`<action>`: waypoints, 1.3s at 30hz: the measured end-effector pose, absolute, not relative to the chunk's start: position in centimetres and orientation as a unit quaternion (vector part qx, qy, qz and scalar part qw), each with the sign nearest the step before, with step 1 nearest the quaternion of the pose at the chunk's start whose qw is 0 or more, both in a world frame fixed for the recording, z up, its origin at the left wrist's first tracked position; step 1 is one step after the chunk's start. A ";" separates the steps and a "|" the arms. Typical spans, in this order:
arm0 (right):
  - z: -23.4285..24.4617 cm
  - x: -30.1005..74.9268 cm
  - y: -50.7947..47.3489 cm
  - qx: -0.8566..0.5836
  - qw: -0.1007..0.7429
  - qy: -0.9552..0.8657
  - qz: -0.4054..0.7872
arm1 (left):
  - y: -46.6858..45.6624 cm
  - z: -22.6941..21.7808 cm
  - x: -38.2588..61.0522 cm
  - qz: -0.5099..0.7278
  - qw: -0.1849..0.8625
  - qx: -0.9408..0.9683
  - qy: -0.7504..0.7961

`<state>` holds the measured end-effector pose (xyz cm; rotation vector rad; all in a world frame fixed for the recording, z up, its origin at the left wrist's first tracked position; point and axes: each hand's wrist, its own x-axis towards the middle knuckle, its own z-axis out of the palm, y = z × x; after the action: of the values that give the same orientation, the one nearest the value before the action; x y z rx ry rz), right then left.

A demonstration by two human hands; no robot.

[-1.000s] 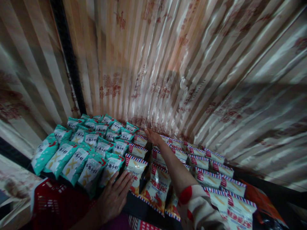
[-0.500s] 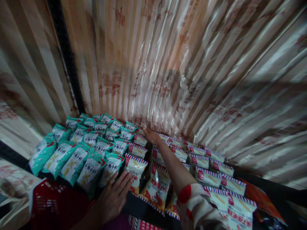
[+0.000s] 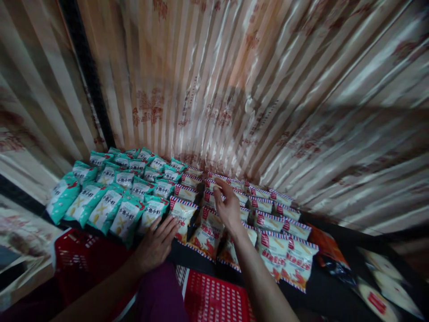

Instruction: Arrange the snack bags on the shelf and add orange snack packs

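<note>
My left hand (image 3: 157,243) lies with its fingers stretched out over the front row, touching a teal snack bag (image 3: 152,212) and the lower part of a white snack bag with a striped edge (image 3: 182,214). Farther back, my right hand (image 3: 228,205) is among the white bags, fingers bent and thumb apart, with nothing visible between them. It hovers over or touches the tops of a middle-row bag (image 3: 209,199); which, I cannot tell. Teal bags stand in several rows on the left, white ones on the right.
A black shelf (image 3: 330,279) bears the bags. Behind it hangs a creased, striped printed sheet (image 3: 187,103), with a dark post (image 3: 89,67) at left. Red baskets (image 3: 214,297) are below. An orange package (image 3: 326,250) and pale round packages (image 3: 377,299) lie at right.
My right hand has drawn back from the rear row, its fingers now bent rather than stretched. My left hand stays at the front bags. The view has shifted, showing more at right.
</note>
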<state>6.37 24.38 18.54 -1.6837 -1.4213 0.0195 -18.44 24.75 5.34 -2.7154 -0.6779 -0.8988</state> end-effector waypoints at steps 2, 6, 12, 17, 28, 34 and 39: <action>17.3 5.6 21.2 -0.690 0.458 -0.561 -0.015 | 24.7 5.4 -18.5 -0.297 0.100 -0.922 -0.228; 13.8 4.1 16.4 -0.705 0.427 -0.560 -0.081 | 24.7 5.6 -18.4 -0.285 0.100 -0.924 -0.234; 9.5 2.5 13.2 -0.751 0.356 -0.546 -0.106 | 24.5 5.6 -18.3 -0.306 0.090 -0.917 -0.239; 8.6 1.6 13.1 -0.786 0.311 -0.529 -0.079 | 24.4 5.7 -18.4 -0.312 0.090 -0.914 -0.244; 6.9 0.6 14.3 -0.767 0.373 -0.514 -0.090 | 24.7 5.5 -18.4 -0.316 0.096 -0.913 -0.238; 5.9 -0.2 14.6 -0.744 0.401 -0.530 -0.065 | 24.5 5.6 -18.5 -0.318 0.086 -0.916 -0.230; 5.1 -0.6 15.0 -0.739 0.410 -0.533 -0.044 | 24.6 5.5 -18.5 -0.321 0.085 -0.916 -0.225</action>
<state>-0.57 14.98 5.15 -1.8598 -1.3427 -0.1097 -18.49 24.56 5.45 -2.7319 -0.6722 -0.9561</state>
